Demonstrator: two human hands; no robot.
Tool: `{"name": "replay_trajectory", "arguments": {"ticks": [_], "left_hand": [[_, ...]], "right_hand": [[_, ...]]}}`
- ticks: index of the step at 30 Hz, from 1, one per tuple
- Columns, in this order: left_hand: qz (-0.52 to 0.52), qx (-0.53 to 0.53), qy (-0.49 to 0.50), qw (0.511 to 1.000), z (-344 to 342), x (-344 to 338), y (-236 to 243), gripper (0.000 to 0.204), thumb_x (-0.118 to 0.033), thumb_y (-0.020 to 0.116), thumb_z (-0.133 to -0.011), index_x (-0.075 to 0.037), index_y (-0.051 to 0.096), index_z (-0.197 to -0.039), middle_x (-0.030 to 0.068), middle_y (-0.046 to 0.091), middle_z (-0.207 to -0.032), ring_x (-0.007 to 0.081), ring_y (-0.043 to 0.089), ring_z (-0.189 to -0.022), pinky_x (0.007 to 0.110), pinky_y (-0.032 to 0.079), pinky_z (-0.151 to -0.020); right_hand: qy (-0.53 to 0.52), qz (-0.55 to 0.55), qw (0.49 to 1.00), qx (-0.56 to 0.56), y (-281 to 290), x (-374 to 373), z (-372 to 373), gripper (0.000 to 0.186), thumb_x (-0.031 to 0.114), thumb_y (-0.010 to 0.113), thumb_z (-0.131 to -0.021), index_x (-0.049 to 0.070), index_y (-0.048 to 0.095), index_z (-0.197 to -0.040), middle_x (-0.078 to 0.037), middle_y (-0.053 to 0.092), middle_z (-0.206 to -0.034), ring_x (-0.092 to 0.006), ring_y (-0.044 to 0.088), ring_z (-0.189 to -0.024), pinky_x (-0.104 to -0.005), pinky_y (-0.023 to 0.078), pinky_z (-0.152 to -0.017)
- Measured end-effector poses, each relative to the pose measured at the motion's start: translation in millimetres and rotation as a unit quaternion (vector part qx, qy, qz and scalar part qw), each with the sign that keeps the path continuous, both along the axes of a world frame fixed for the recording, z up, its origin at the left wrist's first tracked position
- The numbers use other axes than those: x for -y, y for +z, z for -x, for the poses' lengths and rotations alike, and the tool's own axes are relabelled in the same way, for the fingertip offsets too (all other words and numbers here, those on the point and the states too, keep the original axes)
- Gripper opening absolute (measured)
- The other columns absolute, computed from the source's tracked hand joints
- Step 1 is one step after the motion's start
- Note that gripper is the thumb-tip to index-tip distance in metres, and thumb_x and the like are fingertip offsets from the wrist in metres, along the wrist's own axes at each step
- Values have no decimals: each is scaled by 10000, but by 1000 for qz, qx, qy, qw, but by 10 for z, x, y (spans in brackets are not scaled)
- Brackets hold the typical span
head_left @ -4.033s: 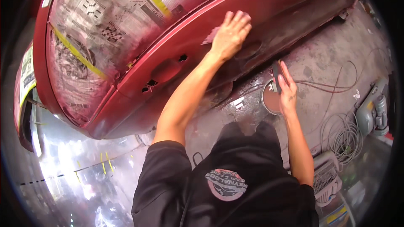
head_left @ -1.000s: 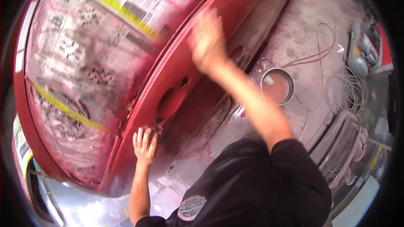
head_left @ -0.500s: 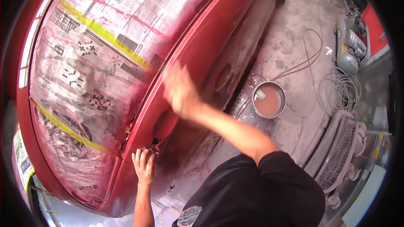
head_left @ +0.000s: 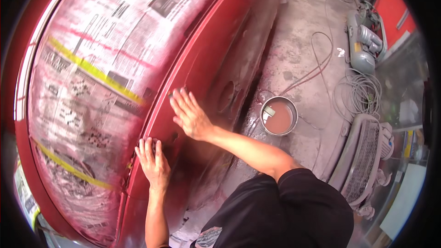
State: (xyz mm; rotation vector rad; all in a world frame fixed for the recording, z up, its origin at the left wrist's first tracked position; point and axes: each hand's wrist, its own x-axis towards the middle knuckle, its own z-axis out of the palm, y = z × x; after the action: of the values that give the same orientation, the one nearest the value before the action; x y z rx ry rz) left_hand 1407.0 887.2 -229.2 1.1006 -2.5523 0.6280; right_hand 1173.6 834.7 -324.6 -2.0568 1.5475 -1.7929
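A red car door [head_left: 202, 64] runs diagonally in front of me, its lower part dulled with greyish residue. My right hand [head_left: 193, 118] lies on its upper part with fingers outstretched and slightly apart. A small dark spot shows by those fingertips; whether anything is under the palm, I cannot tell. Nearer to me, my left hand [head_left: 155, 165] rests on the same panel just below the window edge, fingers spread and pointing away. Newspaper [head_left: 119, 41] covers the car's windows, held by strips of yellow tape [head_left: 94, 71] and smeared with reddish stains.
On the stained concrete floor right of the car stands a round bucket [head_left: 280, 117] of murky reddish liquid, with a pale block in it. Farther right are a coiled hose [head_left: 360, 93], an air compressor [head_left: 365, 48] and a detached grey bumper [head_left: 358, 160] with a mesh grille.
My right hand, blurred by motion before, now lies sharper on the door, closer to my left hand. The left hand has slid forward along the panel. The whole view has shifted.
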Motion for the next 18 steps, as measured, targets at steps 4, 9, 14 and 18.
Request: {"name": "replay_trajectory", "arguments": {"ticks": [4, 9, 14, 18], "left_hand": [[4, 16, -35, 999, 412, 203, -85, 527, 12, 613, -982, -73, 571, -1500, 237, 483, -1598, 502, 417, -1520, 675, 339, -1239], [104, 1, -11, 995, 1040, 490, -256, 442, -44, 626, -1033, -71, 615, -1475, 249, 548, -1556, 487, 522, -1445, 632, 426, -1196], [130, 4, 11, 991, 1950, 927, -275, 493, -42, 640, -1002, -110, 626, -1490, 236, 548, -1570, 474, 549, -1426, 599, 451, -1188], [130, -16, -22, 991, 3050, 1483, -345, 474, -57, 668, -986, -116, 649, -1456, 213, 567, -1552, 460, 568, -1405, 574, 477, -1164]], "right_hand": [[-132, 7, 978, -161, 164, 680, 1305, 656, 267, 620, -1041, -48, 451, -1591, -281, 403, -1676, -448, 335, -1589, -604, 246, -1297], [-60, -37, 996, 55, 234, 1378, 3032, 485, 291, 486, -1127, -34, 579, -1475, -247, 552, -1566, -424, 487, -1481, -499, 426, -1217], [-22, -191, 957, 217, -1306, -58, 3455, 501, 350, 522, -1122, 52, 581, -1521, -241, 698, -1368, -354, 670, -1296, -412, 523, -1087], [-112, -502, 788, 338, -3642, -2402, 4297, 445, 267, 556, -1100, 60, 631, -1486, -191, 707, -1410, -316, 670, -1306, -398, 522, -1089]]}}
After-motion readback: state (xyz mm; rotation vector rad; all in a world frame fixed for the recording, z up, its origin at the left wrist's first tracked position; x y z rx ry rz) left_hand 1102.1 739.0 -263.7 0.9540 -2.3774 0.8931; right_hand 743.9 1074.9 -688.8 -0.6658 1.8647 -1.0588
